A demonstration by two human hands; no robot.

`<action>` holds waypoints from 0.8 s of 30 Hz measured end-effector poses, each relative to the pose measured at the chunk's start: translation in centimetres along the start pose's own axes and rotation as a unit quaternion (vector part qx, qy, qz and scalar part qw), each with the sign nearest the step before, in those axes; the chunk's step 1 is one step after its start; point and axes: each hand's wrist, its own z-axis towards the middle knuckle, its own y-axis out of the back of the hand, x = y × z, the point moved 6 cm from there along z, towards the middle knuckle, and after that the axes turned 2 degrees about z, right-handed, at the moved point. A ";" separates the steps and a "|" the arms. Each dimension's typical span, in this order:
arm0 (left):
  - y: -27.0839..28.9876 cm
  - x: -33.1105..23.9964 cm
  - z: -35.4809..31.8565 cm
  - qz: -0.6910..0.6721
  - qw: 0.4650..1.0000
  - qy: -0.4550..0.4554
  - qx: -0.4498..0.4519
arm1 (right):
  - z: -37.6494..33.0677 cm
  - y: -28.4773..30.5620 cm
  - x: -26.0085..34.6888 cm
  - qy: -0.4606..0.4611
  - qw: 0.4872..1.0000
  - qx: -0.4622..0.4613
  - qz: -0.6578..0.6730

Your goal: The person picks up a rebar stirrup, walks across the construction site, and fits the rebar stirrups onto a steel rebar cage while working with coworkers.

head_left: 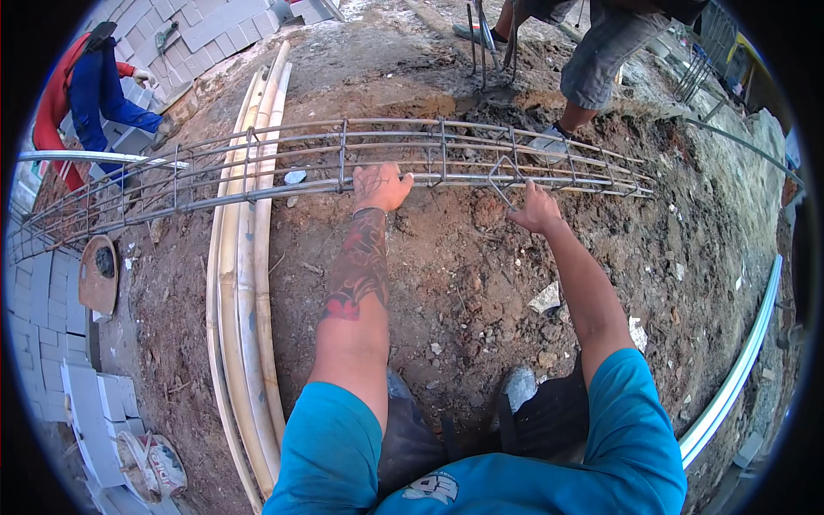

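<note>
A long rebar cage (300,184) of thin bars and stirrups stretches across in front of me, over bare soil. My left hand (379,186) is closed over its near bars, beside an upright stirrup (342,154). Farther right, my right hand (536,209) pinches the lower corner of a square wire stirrup (495,190), which sits tilted around or against the near bars; I cannot tell which. The tips of my left fingers are hidden behind the hand.
Bamboo poles (245,300) run under the cage at left. A shallow pan (96,279), grey blocks (81,386) and a bucket (163,463) lie farther left. One person (94,94) crouches at far left; another (592,64) stands beyond the cage. White pipes (738,378) lie right.
</note>
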 end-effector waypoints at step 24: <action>-0.4 0.3 0.3 -0.006 0.999 -0.009 -0.044 | 0.4 -0.4 -0.2 0.007 1.000 -0.010 0.004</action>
